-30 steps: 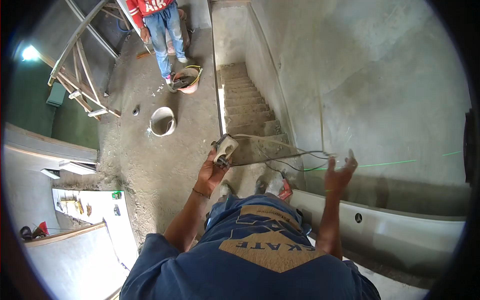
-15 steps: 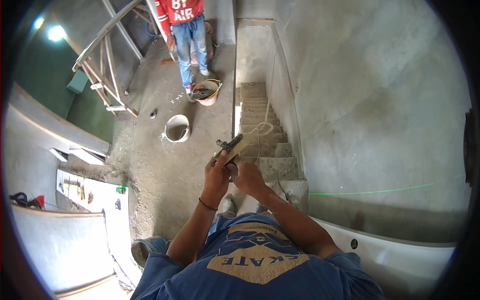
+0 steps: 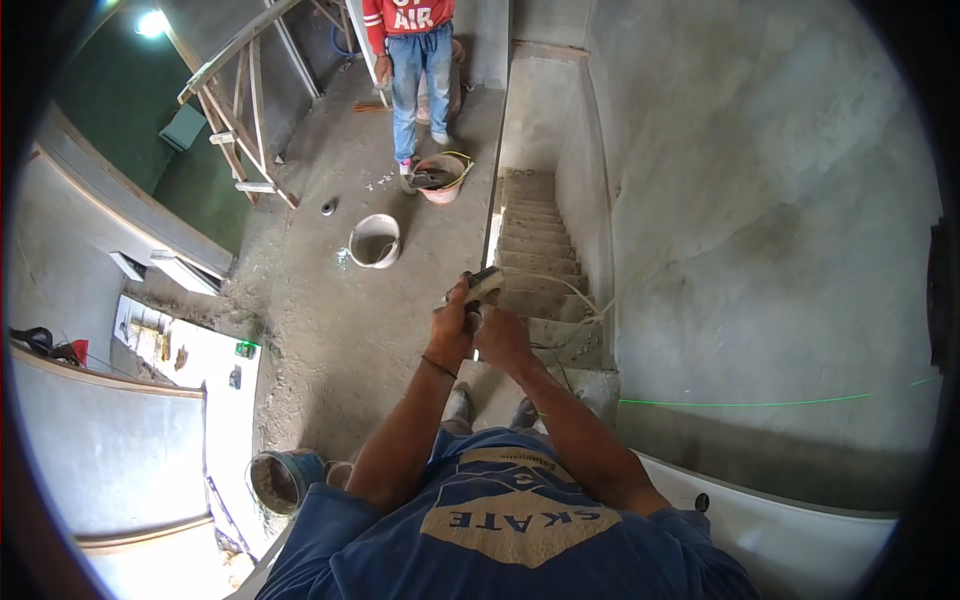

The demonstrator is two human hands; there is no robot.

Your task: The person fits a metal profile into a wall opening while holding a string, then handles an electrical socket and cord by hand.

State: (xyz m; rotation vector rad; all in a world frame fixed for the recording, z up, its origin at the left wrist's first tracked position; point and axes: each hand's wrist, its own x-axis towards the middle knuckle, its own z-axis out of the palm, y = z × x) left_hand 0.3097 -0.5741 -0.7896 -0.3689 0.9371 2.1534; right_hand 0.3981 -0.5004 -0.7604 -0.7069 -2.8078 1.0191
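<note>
Both of my hands are raised together in front of me, above the floor beside the stairs. My left hand is closed on a small tool with a dark upper part and a pale beige body; its exact kind cannot be made out. My right hand is closed around the tool's lower side, and its fingers are partly hidden. A pale cord runs near the tool over the stairs and bends by the right wall.
A pale bucket and an orange bucket stand ahead on the concrete floor. Another person stands behind them. A mortar-stained bucket is at my left. Stairs drop away ahead; a grey wall with a green laser line rises right.
My view has shifted, so the room appears farther right. The tool has turned in my hands, and the cord's bend has moved from above my hands toward the right wall.
</note>
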